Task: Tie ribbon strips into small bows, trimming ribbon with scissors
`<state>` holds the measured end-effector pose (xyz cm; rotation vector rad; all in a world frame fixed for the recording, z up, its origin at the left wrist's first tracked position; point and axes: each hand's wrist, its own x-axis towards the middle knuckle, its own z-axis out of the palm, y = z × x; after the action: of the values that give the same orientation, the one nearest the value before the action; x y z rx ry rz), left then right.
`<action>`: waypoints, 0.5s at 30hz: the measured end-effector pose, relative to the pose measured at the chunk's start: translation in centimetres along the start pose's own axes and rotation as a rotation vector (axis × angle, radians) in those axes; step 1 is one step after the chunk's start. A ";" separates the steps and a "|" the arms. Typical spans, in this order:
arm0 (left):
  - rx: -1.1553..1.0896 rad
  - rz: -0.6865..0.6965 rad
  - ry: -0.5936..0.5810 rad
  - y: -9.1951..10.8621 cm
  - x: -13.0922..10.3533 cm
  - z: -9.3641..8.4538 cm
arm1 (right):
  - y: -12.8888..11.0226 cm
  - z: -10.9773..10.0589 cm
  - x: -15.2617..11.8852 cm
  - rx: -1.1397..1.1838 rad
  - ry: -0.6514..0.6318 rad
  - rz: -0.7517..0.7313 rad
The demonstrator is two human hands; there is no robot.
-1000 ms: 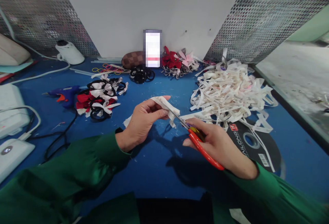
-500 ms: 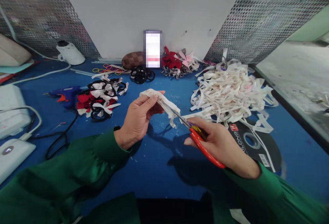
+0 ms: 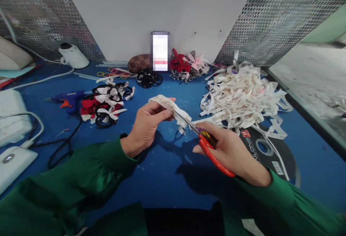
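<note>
A white printed ribbon (image 3: pixel 162 100) is pinched between the thumb and fingers of my left hand (image 3: pixel 144 126), above the blue table. Its far end droops to the right, in several layers. My right hand (image 3: pixel 227 145) grips the red handles of a pair of scissors (image 3: pixel 214 159). The scissor blades point up and left and lie against the ribbon's layers; I cannot tell whether they are cutting through. To the right lies a large heap of loose white ribbon (image 3: pixel 240 95), next to a black spool (image 3: pixel 281 156).
At the left are bow hair ties (image 3: pixel 108 102) in red, white and black, and a blue glue gun (image 3: pixel 71 100) with its cord. Black hair ties (image 3: pixel 148 78), a phone (image 3: pixel 160 52), a checkered pouch (image 3: pixel 140 62) and red and pink bows (image 3: pixel 186 64) line the back panel.
My left thumb has shifted down and right along the ribbon, and more of its printed face shows. The scissor blades have moved slightly further left into the ribbon's layers.
</note>
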<state>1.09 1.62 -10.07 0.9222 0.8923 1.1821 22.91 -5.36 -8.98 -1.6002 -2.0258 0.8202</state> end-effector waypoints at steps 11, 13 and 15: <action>-0.005 -0.025 -0.020 -0.2 -0.2 0.0 | -0.2 -0.1 0.0 0.047 -0.070 0.014; -0.014 -0.034 -0.017 -0.1 -0.2 0.0 | -0.2 -0.1 0.0 0.056 -0.076 0.008; -0.018 -0.036 -0.016 0.0 -0.2 0.0 | -0.2 -0.1 -0.1 0.067 -0.083 0.010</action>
<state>1.08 1.39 -10.08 0.8968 0.8812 1.1489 22.85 -5.47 -8.71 -1.5641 -2.0260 0.9626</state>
